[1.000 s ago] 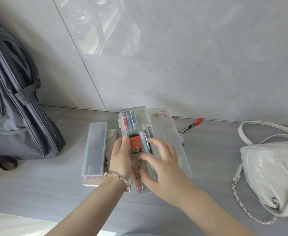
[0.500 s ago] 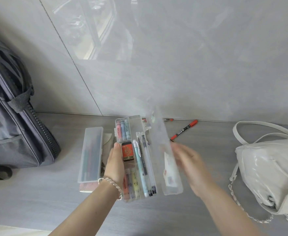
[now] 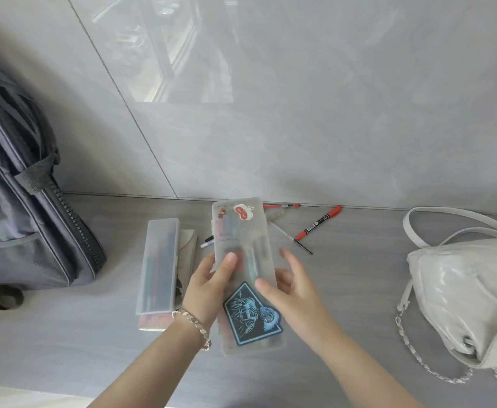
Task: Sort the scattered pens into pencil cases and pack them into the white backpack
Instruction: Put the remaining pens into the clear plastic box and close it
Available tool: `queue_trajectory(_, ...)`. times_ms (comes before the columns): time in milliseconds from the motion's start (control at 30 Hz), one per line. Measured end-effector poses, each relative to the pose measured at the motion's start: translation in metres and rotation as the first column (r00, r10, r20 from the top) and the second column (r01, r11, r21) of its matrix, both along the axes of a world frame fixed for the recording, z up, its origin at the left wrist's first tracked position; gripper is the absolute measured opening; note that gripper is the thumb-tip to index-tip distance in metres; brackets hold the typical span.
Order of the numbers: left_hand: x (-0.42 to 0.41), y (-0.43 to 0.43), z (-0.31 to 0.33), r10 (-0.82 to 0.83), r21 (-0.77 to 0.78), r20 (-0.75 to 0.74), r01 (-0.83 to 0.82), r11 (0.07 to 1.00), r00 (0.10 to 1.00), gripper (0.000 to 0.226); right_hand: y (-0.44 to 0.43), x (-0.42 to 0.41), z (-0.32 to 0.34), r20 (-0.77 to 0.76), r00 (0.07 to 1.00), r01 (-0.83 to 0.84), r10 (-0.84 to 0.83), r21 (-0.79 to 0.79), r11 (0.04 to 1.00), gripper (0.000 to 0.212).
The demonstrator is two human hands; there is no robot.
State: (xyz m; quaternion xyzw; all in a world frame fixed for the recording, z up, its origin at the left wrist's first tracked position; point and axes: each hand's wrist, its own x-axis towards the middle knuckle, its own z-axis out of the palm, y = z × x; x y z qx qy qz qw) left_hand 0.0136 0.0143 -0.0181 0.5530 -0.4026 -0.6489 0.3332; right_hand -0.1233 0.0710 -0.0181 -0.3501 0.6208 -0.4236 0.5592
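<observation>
Pencil case (image 3: 241, 231) sits mid-frame, lid down. It's frosted, so the pens inside show only as blurred colour. There's a blue-black sticker (image 3: 251, 316) at its near end and a red-white sticker (image 3: 242, 212) at its far end.

Left hand (image 3: 209, 290) grips the pencil case at its left edge, thumb (image 3: 229, 260) flat on the lid, other fingers underneath and out of sight. Bracelet (image 3: 192, 322) on that wrist.

Right hand (image 3: 294, 293) is at the right edge of the pencil case, thumb tip on the lid, fingers spread and mostly straight. It's motion-blurred, so can't tell if it actually clamps. Also can't tell if the pencil case rests on the table (image 3: 359, 290) or is lifted off it.

Just left of the pencil case is a second pencil case (image 3: 159, 266), plain frosted and closed. It lies on something flat and beige-pink that I can't identify. A black-and-white pen end (image 3: 207, 242) pokes out between the two.

Behind and to the right of the pencil case, loose on the table:
- red marker (image 3: 319, 222)
- thin dark refill (image 3: 291, 240)
- red pen (image 3: 281, 205), against the wall

Well apart to the right of the pencil case is the white backpack (image 3: 462, 298), on the table with its chain strap trailing. Well apart to the left is a grey backpack (image 3: 20, 216), against the wall.
</observation>
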Motion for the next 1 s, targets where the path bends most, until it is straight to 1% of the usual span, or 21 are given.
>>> queue_trajectory(67,0.000,0.000,0.000,-0.039,-0.006,-0.011,0.039,0.999,0.999,0.028,-0.004,-0.008,0.003,0.049,0.998,-0.028,0.027,0.027,0.999,0.041)
queue_trajectory(133,-0.002,0.000,-0.001,-0.083,-0.017,0.027,0.083,0.996,0.996,0.024,-0.004,-0.010,0.005,0.054,0.999,-0.006,0.005,0.013,1.000,0.031)
queue_trajectory(167,-0.004,0.000,-0.001,-0.086,-0.008,0.068,0.087,0.996,0.994,0.020,-0.003,-0.009,0.005,0.018,0.999,0.032,-0.032,0.004,0.999,0.032)
queue_trajectory(200,-0.006,-0.001,-0.001,-0.085,0.020,0.091,0.084,0.996,0.992,0.018,-0.001,-0.007,0.005,-0.061,0.996,0.067,-0.067,-0.013,0.998,0.034)
queue_trajectory(233,-0.009,-0.001,-0.001,-0.091,0.061,0.074,0.086,0.994,0.993,0.023,0.000,-0.003,0.006,-0.187,0.979,0.075,-0.081,-0.038,0.996,0.037)
queue_trajectory(267,-0.013,-0.001,0.003,-0.094,0.110,0.021,0.091,0.990,0.995,0.038,0.002,0.001,0.007,-0.323,0.944,0.052,-0.072,-0.072,0.996,0.042)
queue_trajectory(300,-0.016,-0.001,0.004,-0.089,0.157,-0.028,0.092,0.983,0.996,0.059,0.004,0.005,0.007,-0.437,0.898,0.000,-0.047,-0.109,0.994,0.047)
queue_trajectory(333,-0.019,-0.001,0.005,-0.072,0.196,-0.063,0.083,0.977,0.995,0.078,0.006,0.008,0.008,-0.505,0.863,-0.059,-0.020,-0.140,0.988,0.050)
queue_trajectory(367,-0.020,-0.001,0.005,-0.044,0.227,-0.109,0.068,0.972,0.993,0.087,0.007,0.010,0.009,-0.528,0.849,-0.106,0.004,-0.163,0.981,0.051)
queue_trajectory(433,-0.021,0.000,0.005,0.012,0.276,-0.188,0.041,0.960,0.982,0.091,0.006,0.011,0.013,-0.497,0.866,-0.151,0.044,-0.176,0.973,0.047)
queue_trajectory(500,-0.021,0.002,0.006,0.030,0.304,-0.219,0.039,0.952,0.975,0.087,0.006,0.009,0.013,-0.490,0.867,-0.193,0.096,-0.150,0.970,0.050)
queue_trajectory(533,-0.022,0.005,0.008,0.034,0.307,-0.219,0.036,0.951,0.975,0.085,0.006,0.008,0.013,-0.520,0.843,-0.232,0.138,-0.121,0.965,0.055)
queue_trajectory(600,-0.024,0.010,0.006,0.045,0.317,-0.166,0.010,0.948,0.985,0.083,0.006,0.007,0.012,-0.603,0.766,-0.317,0.222,-0.054,0.947,0.068)
queue_trajectory(667,-0.027,0.014,0.005,0.076,0.326,-0.087,-0.044,0.944,0.993,0.075,0.005,0.009,0.014,-0.677,0.683,-0.381,0.275,-0.008,0.925,0.072)
queue_trajectory(700,-0.028,0.016,0.005,0.083,0.321,-0.054,-0.061,0.945,0.995,0.070,0.005,0.008,0.015,-0.712,0.643,-0.400,0.282,0.003,0.917,0.068)
queue_trajectory(767,-0.031,0.020,0.005,0.066,0.306,0.027,-0.071,0.950,0.997,0.067,0.003,0.008,0.018,-0.757,0.587,-0.403,0.287,0.034,0.914,0.047)
queue_trajectory(800,-0.031,0.022,0.005,0.059,0.293,0.050,-0.071,0.954,0.997,0.067,0.003,0.008,0.019,-0.765,0.575,-0.394,0.289,0.050,0.918,0.041)
queue_trajectory(833,-0.031,0.024,0.004,0.056,0.279,0.061,-0.070,0.958,0.997,0.064,0.004,0.009,0.020,-0.774,0.562,-0.394,0.292,0.061,0.917,0.041)
queue_trajectory(900,-0.032,0.023,0.004,0.048,0.267,0.068,-0.065,0.961,0.996,0.047,0.006,0.010,0.020,-0.799,0.513,-0.418,0.313,0.087,0.904,0.051)
queue_trajectory(967,-0.030,0.023,0.005,0.028,0.222,0.094,-0.048,0.974,0.995,0.039,0.007,0.011,0.019,-0.789,0.526,-0.405,0.317,0.096,0.909,0.056)
queue_trajectory(1000,-0.028,0.023,0.005,0.019,0.208,0.086,-0.037,0.978,0.996,0.042,0.007,0.010,0.020,-0.778,0.551,-0.374,0.301,0.092,0.923,0.057)
